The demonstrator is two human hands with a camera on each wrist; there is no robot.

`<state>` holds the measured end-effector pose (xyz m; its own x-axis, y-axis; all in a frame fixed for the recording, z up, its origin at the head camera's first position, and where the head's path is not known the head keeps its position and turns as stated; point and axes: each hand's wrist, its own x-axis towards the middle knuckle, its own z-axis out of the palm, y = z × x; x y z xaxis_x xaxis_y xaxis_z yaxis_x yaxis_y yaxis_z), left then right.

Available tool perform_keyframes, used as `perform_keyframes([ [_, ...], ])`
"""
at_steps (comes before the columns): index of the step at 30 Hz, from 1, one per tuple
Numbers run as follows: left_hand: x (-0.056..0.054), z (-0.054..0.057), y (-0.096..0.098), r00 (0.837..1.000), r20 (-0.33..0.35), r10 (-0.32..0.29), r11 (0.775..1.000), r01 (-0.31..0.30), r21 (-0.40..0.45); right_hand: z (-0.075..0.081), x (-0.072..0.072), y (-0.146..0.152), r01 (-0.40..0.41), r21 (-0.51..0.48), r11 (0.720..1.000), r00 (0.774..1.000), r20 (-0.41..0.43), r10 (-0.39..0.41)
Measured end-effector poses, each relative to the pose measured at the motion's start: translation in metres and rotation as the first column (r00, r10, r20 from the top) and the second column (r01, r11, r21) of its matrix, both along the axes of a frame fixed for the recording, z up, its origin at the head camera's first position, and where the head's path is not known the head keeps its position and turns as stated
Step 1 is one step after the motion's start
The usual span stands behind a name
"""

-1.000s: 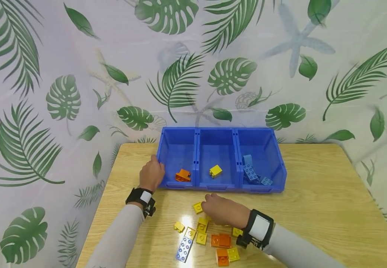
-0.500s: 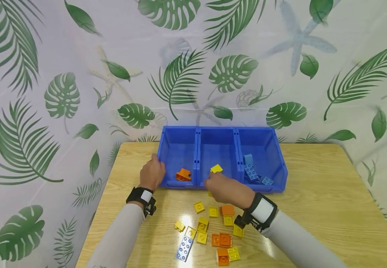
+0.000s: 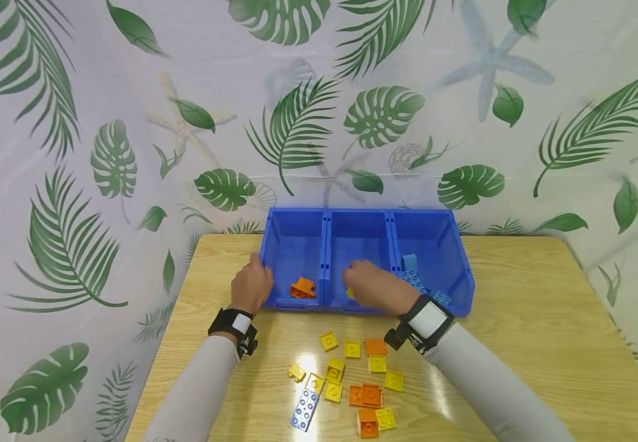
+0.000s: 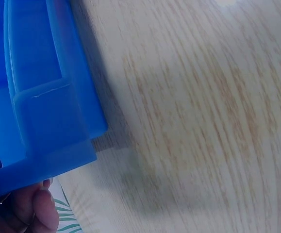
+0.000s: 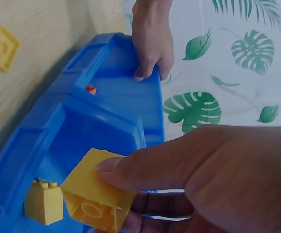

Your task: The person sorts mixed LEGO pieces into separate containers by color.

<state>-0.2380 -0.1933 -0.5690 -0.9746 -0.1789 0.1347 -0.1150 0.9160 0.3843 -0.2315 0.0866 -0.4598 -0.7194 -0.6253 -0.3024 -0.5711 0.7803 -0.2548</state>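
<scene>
A blue three-part bin (image 3: 294,306) stands at the back of the table. My left hand (image 3: 251,286) grips its left side wall, thumb inside the rim and fingertips outside in the left wrist view. Over the middle compartment, my right hand (image 3: 376,287) pinches a yellow toy brick (image 5: 92,180) between thumb and fingers, its hollow underside partly showing. Below it, another yellow brick (image 5: 44,204) stands in that compartment. Orange bricks (image 3: 303,288) lie in the left compartment. Light blue bricks (image 3: 414,280) lie in the right one, partly behind my right wrist.
Several loose bricks lie on the table in front of the bin: yellow ones (image 3: 334,370), orange ones (image 3: 371,396) and a pale blue one (image 3: 304,410). A leaf-patterned cloth (image 3: 319,110) hangs right behind the table.
My right hand has lifted from the loose bricks, carrying a yellow brick forward over the bin's front wall into the middle compartment. The left hand keeps its hold on the bin.
</scene>
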Motion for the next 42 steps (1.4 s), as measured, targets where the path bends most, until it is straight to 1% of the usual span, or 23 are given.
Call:
perform_keyframes([
  [4, -0.002, 0.0, -0.001, 1.0, 0.014, 0.005, 1.0, -0.005, 0.001, -0.003, -0.012, -0.003, 0.039, 0.023, 0.999, 0.999, 0.034, -0.04],
  [12, -0.003, 0.004, 0.0, 0.999, 0.046, 0.01, 1.0, -0.01, 0.004, -0.012, -0.03, -0.006, 0.043, 0.039, 0.998, 0.998, 0.054, -0.045],
  [18, -0.009, 0.007, -0.002, 0.999, 0.043, -0.008, 1.0, 0.008, 0.003, -0.027, -0.045, -0.014, 0.069, 0.079, 0.994, 0.996, 0.057, -0.073],
  [23, -0.015, 0.008, -0.004, 0.999, 0.045, -0.021, 1.0, 0.021, 0.007, -0.038, -0.054, -0.019, 0.114, 0.105, 0.988, 0.99, 0.074, -0.122],
  [27, -0.019, 0.008, -0.006, 0.998, 0.057, -0.026, 1.0, 0.025, 0.011, -0.041, -0.058, -0.022, 0.144, 0.125, 0.982, 0.983, 0.099, -0.157],
  [33, -0.019, 0.006, -0.006, 0.999, 0.044, -0.023, 1.0, 0.022, 0.008, -0.043, -0.06, -0.023, 0.143, 0.111, 0.984, 0.984, 0.091, -0.153],
  [35, -0.019, 0.005, -0.006, 0.999, 0.039, -0.021, 1.0, 0.02, 0.009, -0.044, -0.061, -0.024, 0.143, 0.112, 0.983, 0.983, 0.1, -0.154],
  [39, -0.019, 0.003, -0.005, 0.999, 0.028, -0.016, 1.0, 0.015, 0.011, -0.047, -0.06, -0.025, 0.144, 0.117, 0.983, 0.981, 0.11, -0.157],
  [42, -0.019, 0.002, -0.005, 1.0, 0.027, -0.013, 1.0, 0.012, 0.013, -0.049, -0.057, -0.025, 0.143, 0.113, 0.983, 0.983, 0.1, -0.154],
])
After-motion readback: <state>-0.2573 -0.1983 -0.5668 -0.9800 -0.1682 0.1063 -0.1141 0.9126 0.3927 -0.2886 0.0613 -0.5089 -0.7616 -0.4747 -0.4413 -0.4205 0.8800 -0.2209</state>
